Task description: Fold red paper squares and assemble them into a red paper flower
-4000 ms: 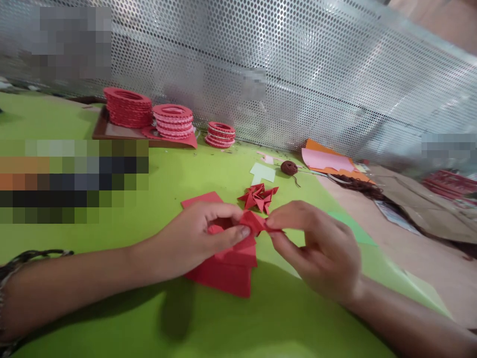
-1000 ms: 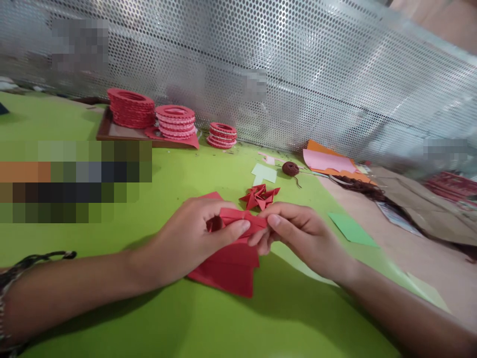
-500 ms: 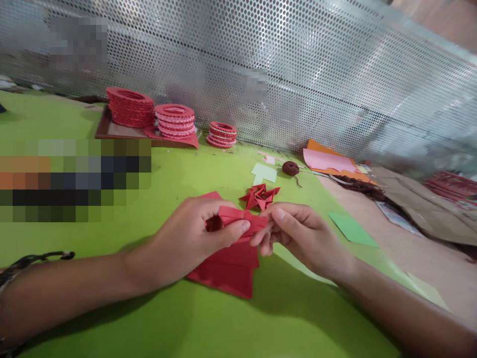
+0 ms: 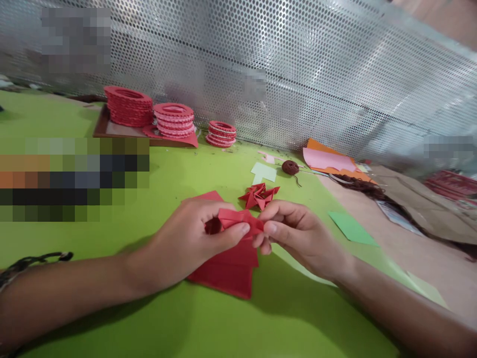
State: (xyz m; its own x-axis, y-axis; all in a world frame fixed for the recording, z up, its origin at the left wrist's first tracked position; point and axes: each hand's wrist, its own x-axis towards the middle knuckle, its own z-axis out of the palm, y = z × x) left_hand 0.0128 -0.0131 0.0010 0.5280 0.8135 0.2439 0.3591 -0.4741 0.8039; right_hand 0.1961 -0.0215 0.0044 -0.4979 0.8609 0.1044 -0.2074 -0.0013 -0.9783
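A small piece of folded red paper (image 4: 238,217) is held between my two hands above the table. My left hand (image 4: 197,228) is closed on its left part, thumb pressed along the front. At its right end, the thumb and index finger of my right hand (image 4: 290,226) pinch the paper. Below lie flat red paper sheets (image 4: 227,278), partly hidden by my left hand. Just behind the hands rests a pointed red origami piece (image 4: 260,196).
Stacks of red and pink rings (image 4: 128,107) stand on a brown tray (image 4: 122,134) at the back left. A ball of brown yarn (image 4: 290,167), orange and pink paper (image 4: 330,160) and a green sheet (image 4: 352,228) lie right. Perforated metal (image 4: 238,59) walls the back.
My right thumb has shifted down and in, now pinching the folded paper's right end, which looks more bent. My left hand keeps its hold almost unmoved.
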